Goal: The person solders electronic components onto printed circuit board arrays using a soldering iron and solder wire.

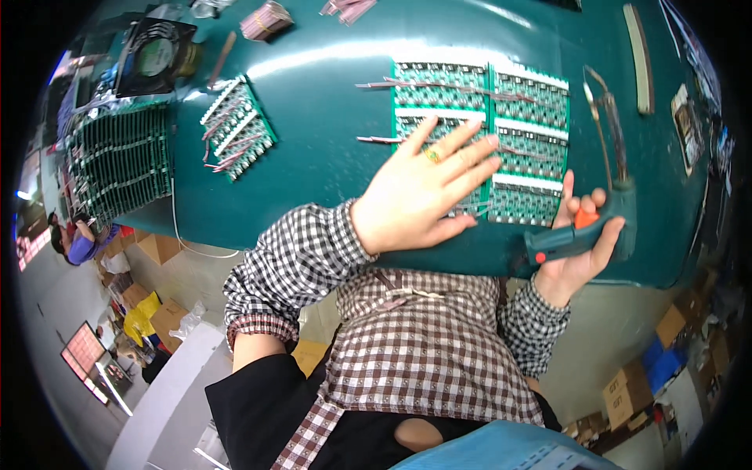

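Note:
My left hand lies palm down with its fingers spread across green circuit boards. The boards sit side by side as a block on the table, with rows of small parts and white strips. Thin pinkish wires run over them and stick out past the block's left side; my left hand hides part of the lower left boards. Beside the block's lower right corner, my right hand is wrapped round a teal soldering gun with an orange-red trigger. Its metal tip and feed tube point toward the far side.
A smaller wired board panel rests on the green table at left. Beyond it are stacked boards and a black fan. A bundle of pink wires lies far off. Another person is at far left.

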A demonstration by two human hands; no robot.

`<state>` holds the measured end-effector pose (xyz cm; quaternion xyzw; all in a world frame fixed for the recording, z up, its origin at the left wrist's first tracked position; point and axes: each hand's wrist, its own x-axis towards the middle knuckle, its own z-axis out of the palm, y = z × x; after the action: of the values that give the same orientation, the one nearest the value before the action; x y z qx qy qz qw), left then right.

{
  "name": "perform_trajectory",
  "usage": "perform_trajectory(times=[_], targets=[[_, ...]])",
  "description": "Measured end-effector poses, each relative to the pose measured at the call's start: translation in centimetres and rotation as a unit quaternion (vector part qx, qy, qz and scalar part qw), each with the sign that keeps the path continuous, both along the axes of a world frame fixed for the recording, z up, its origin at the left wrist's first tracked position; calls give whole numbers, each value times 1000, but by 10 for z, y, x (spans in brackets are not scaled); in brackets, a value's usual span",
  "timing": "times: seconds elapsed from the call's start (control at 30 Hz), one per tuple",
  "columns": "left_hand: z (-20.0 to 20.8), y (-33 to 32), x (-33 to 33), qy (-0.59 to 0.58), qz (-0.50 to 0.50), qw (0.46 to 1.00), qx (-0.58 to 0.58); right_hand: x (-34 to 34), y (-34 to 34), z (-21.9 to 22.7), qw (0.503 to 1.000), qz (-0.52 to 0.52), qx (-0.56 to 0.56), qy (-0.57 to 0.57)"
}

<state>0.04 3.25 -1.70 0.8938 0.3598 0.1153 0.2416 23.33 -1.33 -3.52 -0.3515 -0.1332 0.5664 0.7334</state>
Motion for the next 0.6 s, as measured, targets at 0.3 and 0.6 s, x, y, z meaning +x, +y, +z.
perform_trajectory(times=[0.3,0.6], targets=[[-22,116,-71,-48,429,880,198,20,6,0,999,19,19,24],[-40,128,-76,-51,424,865,262,17,6,-2,999,31,16,32]])
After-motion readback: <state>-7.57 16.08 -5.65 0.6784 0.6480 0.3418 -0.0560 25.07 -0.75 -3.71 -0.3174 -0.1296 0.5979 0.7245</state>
